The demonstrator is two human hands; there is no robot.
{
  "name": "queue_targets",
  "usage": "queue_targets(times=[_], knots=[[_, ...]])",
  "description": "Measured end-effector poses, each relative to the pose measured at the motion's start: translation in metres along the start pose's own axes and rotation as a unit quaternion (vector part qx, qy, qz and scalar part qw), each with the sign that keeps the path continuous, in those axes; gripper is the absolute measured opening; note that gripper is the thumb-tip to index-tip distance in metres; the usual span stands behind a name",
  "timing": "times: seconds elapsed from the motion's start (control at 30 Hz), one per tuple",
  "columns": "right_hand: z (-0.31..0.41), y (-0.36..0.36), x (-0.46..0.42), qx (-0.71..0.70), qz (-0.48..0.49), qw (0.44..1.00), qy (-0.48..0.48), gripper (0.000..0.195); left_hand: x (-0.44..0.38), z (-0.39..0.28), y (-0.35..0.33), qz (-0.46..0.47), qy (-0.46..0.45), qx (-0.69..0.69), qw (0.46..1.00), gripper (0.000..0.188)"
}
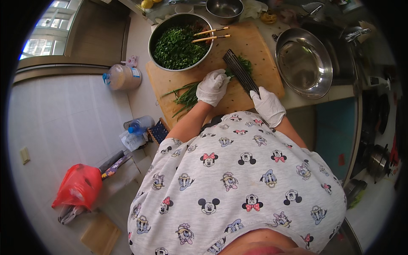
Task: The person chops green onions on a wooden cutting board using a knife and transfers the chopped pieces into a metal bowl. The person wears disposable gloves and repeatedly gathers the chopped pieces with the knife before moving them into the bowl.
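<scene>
My left hand (213,86), in a thin white glove, presses a bunch of long green stalks (187,95), chives or scallions, onto a wooden cutting board (232,103). My gloved right hand (268,105) grips a kitchen knife with a dark, ridged-looking blade (239,71), just right of the left hand's fingers. Beyond the blade lies a small heap of cut greens (245,63), partly hidden by it. A steel bowl (152,60) at the board's far left is full of chopped greens (178,46), with some reddish stuff at its right. Two wooden chopsticks (212,38) rest in it.
Right of the board, a large steel basin (304,63) sits by the sink's faucet (357,33). A steel pan (224,9) stands behind the board. Along the left wall are a large plastic jug (122,77), bottles (140,124) and a red plastic bag (79,186).
</scene>
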State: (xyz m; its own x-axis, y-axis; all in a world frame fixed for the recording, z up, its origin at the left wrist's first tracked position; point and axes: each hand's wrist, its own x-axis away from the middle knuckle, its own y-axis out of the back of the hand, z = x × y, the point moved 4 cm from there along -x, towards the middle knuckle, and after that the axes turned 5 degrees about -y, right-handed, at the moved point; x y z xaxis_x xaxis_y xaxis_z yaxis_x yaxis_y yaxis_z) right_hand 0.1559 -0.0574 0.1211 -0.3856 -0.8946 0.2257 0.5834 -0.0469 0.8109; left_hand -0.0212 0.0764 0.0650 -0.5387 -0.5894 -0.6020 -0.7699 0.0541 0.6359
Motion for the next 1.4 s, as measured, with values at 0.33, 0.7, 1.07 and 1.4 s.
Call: queue_targets(times=[0.33, 0.7, 1.07, 1.4], knots=[[0.015, 0.006, 0.005, 0.068, 0.038, 0.997, -0.023, 0.033, -0.002, -0.006, 0.005, 0.010, -0.001, -0.021, 1.000, 0.022], [0.016, -0.023, -0.027, 0.035, 0.012, 0.999, -0.012, 0.038, -0.001, -0.009, 0.004, 0.013, -0.004, -0.009, 1.000, 0.022], [0.007, -0.052, -0.076, -0.043, -0.074, 0.995, 0.042, 0.032, -0.002, -0.006, -0.005, 0.023, -0.004, 0.018, 1.000, 0.018], [-0.026, -0.037, -0.062, -0.065, -0.126, 0.990, 0.010, 0.032, -0.005, 0.019, -0.033, 0.079, -0.003, -0.004, 0.997, 0.031]])
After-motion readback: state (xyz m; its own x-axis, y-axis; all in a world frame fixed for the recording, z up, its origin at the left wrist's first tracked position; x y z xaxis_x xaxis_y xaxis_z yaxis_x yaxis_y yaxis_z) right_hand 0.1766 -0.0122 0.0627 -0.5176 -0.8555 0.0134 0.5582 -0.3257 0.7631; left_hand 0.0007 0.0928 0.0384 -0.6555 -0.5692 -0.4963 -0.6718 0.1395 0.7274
